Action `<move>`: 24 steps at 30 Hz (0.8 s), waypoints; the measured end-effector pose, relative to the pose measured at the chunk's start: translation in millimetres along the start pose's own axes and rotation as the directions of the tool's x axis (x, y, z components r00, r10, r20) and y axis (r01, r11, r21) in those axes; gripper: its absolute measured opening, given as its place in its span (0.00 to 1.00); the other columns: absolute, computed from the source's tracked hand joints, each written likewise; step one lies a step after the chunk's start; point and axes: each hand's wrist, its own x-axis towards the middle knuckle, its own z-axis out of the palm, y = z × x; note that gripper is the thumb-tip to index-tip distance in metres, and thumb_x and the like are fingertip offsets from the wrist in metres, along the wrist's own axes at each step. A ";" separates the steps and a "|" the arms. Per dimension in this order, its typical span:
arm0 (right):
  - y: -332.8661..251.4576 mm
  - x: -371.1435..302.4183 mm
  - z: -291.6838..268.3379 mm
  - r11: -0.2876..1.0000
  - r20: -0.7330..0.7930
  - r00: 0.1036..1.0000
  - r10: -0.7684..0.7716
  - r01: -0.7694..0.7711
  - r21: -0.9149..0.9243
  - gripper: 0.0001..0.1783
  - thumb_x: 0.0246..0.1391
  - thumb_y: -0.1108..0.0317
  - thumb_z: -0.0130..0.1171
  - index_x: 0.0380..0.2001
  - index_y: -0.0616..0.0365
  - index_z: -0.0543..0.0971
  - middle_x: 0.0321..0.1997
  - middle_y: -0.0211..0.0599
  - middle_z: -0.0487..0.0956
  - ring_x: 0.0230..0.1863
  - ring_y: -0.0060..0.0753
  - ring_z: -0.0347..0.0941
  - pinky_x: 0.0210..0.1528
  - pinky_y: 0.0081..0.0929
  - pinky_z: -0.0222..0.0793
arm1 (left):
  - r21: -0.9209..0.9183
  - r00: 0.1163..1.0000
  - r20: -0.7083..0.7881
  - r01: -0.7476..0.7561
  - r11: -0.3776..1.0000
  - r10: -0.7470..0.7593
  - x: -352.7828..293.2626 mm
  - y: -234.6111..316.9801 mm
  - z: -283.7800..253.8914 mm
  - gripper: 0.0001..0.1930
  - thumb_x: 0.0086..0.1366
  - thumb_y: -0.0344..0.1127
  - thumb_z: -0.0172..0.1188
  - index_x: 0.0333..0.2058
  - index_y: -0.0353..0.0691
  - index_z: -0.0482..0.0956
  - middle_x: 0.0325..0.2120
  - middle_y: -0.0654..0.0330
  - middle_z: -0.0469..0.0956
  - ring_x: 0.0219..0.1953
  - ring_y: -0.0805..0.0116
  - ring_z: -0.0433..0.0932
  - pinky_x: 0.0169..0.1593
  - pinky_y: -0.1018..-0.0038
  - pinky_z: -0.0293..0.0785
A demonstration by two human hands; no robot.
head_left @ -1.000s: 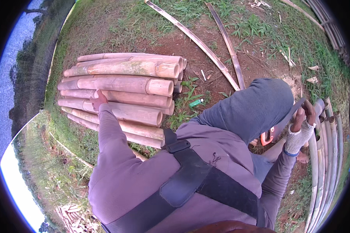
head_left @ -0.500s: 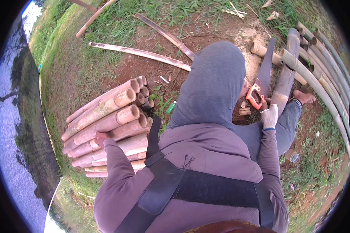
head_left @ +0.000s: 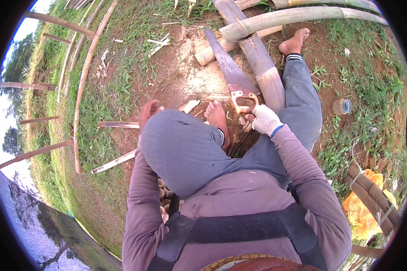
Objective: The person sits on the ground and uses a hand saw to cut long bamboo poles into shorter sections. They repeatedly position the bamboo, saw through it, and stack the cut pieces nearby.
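Note:
My right hand (head_left: pixel 266 120), in a pale knit glove with bare fingertips, is closed at the lower end of the orange handle of a handsaw (head_left: pixel 230 67). The saw's dark toothed blade points away from me, alongside a thick bamboo pole (head_left: pixel 269 81) near my right leg. Bare and partly hidden by my raised left knee, my left hand (head_left: pixel 148 113) hovers past the knee with fingers slightly bent and apart; nothing shows in it. A split bamboo strip (head_left: pixel 118 124) lies nearest to it. Cut bamboo tubes (head_left: pixel 162 194) peek out between my left arm and thigh.
A long bamboo pole (head_left: pixel 303 17) crosses the thick one, above a shorter bamboo piece (head_left: pixel 208 55). Pale sawdust (head_left: pixel 199 79) covers the soil. A jar (head_left: pixel 342 106) stands right of my leg. Tied bamboo (head_left: pixel 371 194) lies by an orange sack (head_left: pixel 364 221). Bamboo rails (head_left: pixel 80 90) stand left.
My left hand has left the bamboo tube pile and moved forward past my knee. The view has swung right and forward. My right hand remains at the saw handle.

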 end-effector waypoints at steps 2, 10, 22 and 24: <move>-5.0 -4.6 -6.6 0.975 0.040 0.997 0.069 -0.059 -0.213 0.15 0.62 0.54 0.65 0.42 0.52 0.89 0.41 0.54 0.87 0.47 0.57 0.85 0.50 0.50 0.80 | 0.128 0.960 0.218 -0.209 0.970 0.178 59.8 35.5 42.4 0.22 0.65 0.33 0.72 0.57 0.39 0.80 0.47 0.51 0.84 0.50 0.55 0.85 0.55 0.62 0.81; -8.9 1.8 -23.1 0.948 0.223 0.948 0.229 -0.165 -0.273 0.16 0.53 0.56 0.67 0.42 0.49 0.90 0.46 0.49 0.88 0.49 0.54 0.86 0.51 0.53 0.80 | 0.328 0.693 0.511 -0.704 0.630 0.509 228.5 187.5 208.7 0.44 0.57 0.54 0.77 0.69 0.46 0.68 0.60 0.48 0.76 0.64 0.43 0.74 0.67 0.51 0.71; 2.6 7.2 -26.7 0.960 0.248 0.938 0.243 -0.194 -0.204 0.16 0.53 0.59 0.71 0.43 0.53 0.89 0.43 0.52 0.88 0.49 0.56 0.85 0.53 0.50 0.80 | 0.451 0.727 0.593 -0.656 0.606 0.346 294.5 278.1 324.0 0.49 0.55 0.48 0.79 0.71 0.47 0.61 0.59 0.45 0.77 0.62 0.43 0.78 0.66 0.50 0.70; 5.7 3.4 -27.6 0.955 0.237 0.933 0.272 -0.232 -0.183 0.21 0.51 0.59 0.72 0.47 0.56 0.88 0.47 0.53 0.87 0.52 0.56 0.85 0.55 0.48 0.80 | 0.421 0.728 0.572 -0.657 0.626 0.379 284.3 282.2 311.9 0.48 0.54 0.45 0.79 0.70 0.47 0.61 0.57 0.44 0.78 0.58 0.41 0.81 0.63 0.50 0.75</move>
